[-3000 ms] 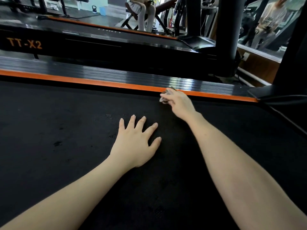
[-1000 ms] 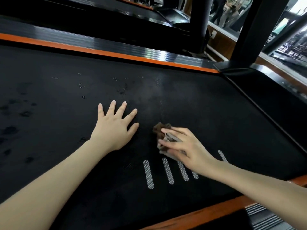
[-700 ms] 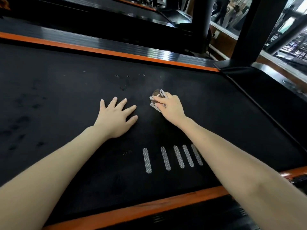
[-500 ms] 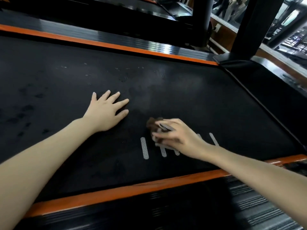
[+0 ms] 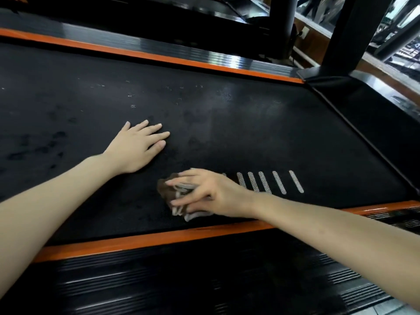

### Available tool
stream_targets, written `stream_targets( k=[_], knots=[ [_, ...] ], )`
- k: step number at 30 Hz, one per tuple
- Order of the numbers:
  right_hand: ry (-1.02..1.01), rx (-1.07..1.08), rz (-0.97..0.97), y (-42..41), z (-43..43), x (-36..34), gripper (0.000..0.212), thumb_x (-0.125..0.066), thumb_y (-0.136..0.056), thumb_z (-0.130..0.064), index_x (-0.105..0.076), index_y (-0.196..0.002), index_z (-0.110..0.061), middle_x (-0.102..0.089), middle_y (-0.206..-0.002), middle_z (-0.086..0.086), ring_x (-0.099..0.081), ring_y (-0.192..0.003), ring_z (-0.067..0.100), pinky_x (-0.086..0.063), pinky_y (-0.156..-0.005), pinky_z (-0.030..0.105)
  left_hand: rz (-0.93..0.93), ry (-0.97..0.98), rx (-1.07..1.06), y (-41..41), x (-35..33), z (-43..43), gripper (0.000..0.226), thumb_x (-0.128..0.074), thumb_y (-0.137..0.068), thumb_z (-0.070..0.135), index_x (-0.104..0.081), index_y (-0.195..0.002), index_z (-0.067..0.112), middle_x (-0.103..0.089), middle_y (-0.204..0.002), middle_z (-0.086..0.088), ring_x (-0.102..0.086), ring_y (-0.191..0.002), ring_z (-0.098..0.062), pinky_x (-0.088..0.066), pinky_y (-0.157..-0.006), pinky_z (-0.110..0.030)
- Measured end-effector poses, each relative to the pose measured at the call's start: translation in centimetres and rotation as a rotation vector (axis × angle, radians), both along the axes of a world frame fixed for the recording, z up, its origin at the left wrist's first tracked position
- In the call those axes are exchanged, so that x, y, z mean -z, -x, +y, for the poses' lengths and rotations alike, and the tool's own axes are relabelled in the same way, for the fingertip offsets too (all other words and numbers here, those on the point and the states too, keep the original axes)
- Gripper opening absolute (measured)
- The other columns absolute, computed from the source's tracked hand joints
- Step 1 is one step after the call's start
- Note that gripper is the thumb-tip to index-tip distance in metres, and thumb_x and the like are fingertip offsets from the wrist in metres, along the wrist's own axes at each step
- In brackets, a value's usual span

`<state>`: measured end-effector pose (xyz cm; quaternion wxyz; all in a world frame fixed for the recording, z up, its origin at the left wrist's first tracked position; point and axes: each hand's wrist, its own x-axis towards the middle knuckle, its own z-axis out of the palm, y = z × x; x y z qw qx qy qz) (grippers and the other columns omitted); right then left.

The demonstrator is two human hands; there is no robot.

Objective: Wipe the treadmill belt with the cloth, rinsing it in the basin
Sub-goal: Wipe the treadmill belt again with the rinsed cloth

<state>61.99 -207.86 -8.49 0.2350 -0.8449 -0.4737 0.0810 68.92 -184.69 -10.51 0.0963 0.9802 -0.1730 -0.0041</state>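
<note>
— Starting with the biggest thing?

— Looking down on the treadmill belt (image 5: 250,123), stretching black and finely textured across nearly the whole view.

— Bordering it with what?

— Framing it with orange trim (image 5: 159,238) along the near and far edges, and flanking each strip with a dark ribbed side rail (image 5: 181,280). Rising at the far right as a thick black upright (image 5: 345,30).

— Reaching in from where?

— Coming in from the near edge with two bare forearms. Resting the left hand (image 5: 134,151) flat on the belt, palm down, fingers straight and slightly fanned, holding nothing.

— And doing what with the other?

— Gripping the cloth (image 5: 164,189) in the right hand (image 5: 211,192) and pressing it down onto the belt, close to the near orange trim. Sitting nearer the camera than the left hand and a little to its right, not touching it.

— Describing the cloth itself?

— Bunching up brown and pale grey, poking out between the fingers (image 5: 179,181) and past the fingertips on the left, with one pale fold trailing out under the hand's near side.

— Going smaller?

— Noting a row of pale slanted dashes (image 5: 266,183) printed on the belt just right of the right hand, the leftmost partly hiding behind it. Spotting dark blotches (image 5: 45,146) over the belt's left part, beyond the left forearm, and tiny pale specks (image 5: 133,106) farther back.
</note>
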Motion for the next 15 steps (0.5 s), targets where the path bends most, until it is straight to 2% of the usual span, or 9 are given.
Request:
stream_targets(
  k=[3,4,6,8,9,11,12,15],
  knots=[
    [0.056,-0.06,0.044,-0.5,-2.4,-0.5,0.025,-0.067,-0.08,-0.013,-0.072,-0.105,-0.012,-0.054,-0.134,0.009,-0.035,-0.128,0.012,-0.02,-0.11,0.013,-0.004,-0.051,0.021,0.0,0.1,0.3,0.05,-0.02,-0.099,0.044,-0.023,-0.148,0.033,-0.015,-0.158,0.007,-0.007,-0.146,-0.022,-0.005,-0.116,-0.046],
    [0.082,-0.044,0.053,-0.4,-4.7,-0.7,0.025,-0.068,-0.08,-0.013,-0.073,-0.104,-0.013,-0.053,-0.135,0.003,-0.033,-0.13,0.007,-0.021,-0.109,0.013,-0.001,-0.069,0.023,0.1,0.1,0.4,0.052,-0.019,-0.099,0.046,-0.022,-0.149,0.034,-0.013,-0.158,0.006,-0.006,-0.146,-0.022,-0.005,-0.116,-0.046],
    [0.111,0.091,0.108,0.0,-9.8,-1.5,0.025,-0.071,-0.08,-0.016,-0.073,-0.104,-0.02,-0.047,-0.137,-0.021,-0.029,-0.133,-0.005,-0.016,-0.11,0.01,0.01,-0.075,0.021,0.3,0.2,0.5,0.053,-0.018,-0.098,0.047,-0.02,-0.149,0.034,-0.011,-0.159,0.006,-0.004,-0.147,-0.023,-0.004,-0.117,-0.047],
    [0.132,0.273,0.216,0.6,-13.0,-2.1,0.028,-0.071,-0.08,-0.018,-0.072,-0.104,-0.031,-0.042,-0.133,-0.037,-0.022,-0.134,-0.013,0.001,-0.111,0.011,0.008,-0.073,0.02,0.4,0.2,0.5,0.052,-0.018,-0.098,0.046,-0.019,-0.149,0.034,-0.01,-0.159,0.006,-0.004,-0.147,-0.024,-0.003,-0.117,-0.047],
    [0.114,0.326,0.241,0.9,-13.1,-2.1,0.029,-0.071,-0.08,-0.018,-0.071,-0.104,-0.034,-0.045,-0.131,-0.036,-0.022,-0.133,-0.015,0.001,-0.113,0.016,0.005,-0.073,0.021,0.5,0.2,0.5,0.052,-0.018,-0.098,0.046,-0.019,-0.149,0.034,-0.011,-0.159,0.006,-0.004,-0.147,-0.024,-0.003,-0.117,-0.048],
    [0.03,0.33,0.21,1.1,-11.1,-1.9,0.029,-0.073,-0.078,-0.014,-0.071,-0.105,-0.024,-0.05,-0.132,-0.023,-0.028,-0.132,-0.012,-0.017,-0.11,0.01,0.004,-0.076,0.016,0.5,0.2,0.3,0.051,-0.019,-0.099,0.045,-0.02,-0.149,0.034,-0.011,-0.159,0.005,-0.005,-0.146,-0.025,-0.004,-0.116,-0.048],
    [-0.008,0.276,0.166,1.0,-9.2,-1.4,0.029,-0.073,-0.078,-0.014,-0.071,-0.106,-0.019,-0.051,-0.132,-0.016,-0.032,-0.131,-0.007,-0.022,-0.107,0.008,0.006,-0.079,0.009,0.4,0.1,0.2,0.051,-0.018,-0.099,0.045,-0.02,-0.149,0.034,-0.012,-0.159,0.005,-0.005,-0.146,-0.025,-0.005,-0.116,-0.048],
    [-0.051,0.063,0.047,0.3,-2.1,0.3,0.027,-0.069,-0.078,-0.017,-0.072,-0.105,-0.012,-0.057,-0.131,0.004,-0.04,-0.128,0.014,-0.025,-0.109,0.016,-0.004,-0.096,0.007,0.2,0.1,0.2,0.05,-0.019,-0.1,0.045,-0.02,-0.149,0.035,-0.012,-0.159,0.005,-0.007,-0.146,-0.026,-0.007,-0.116,-0.049]
  ],
)
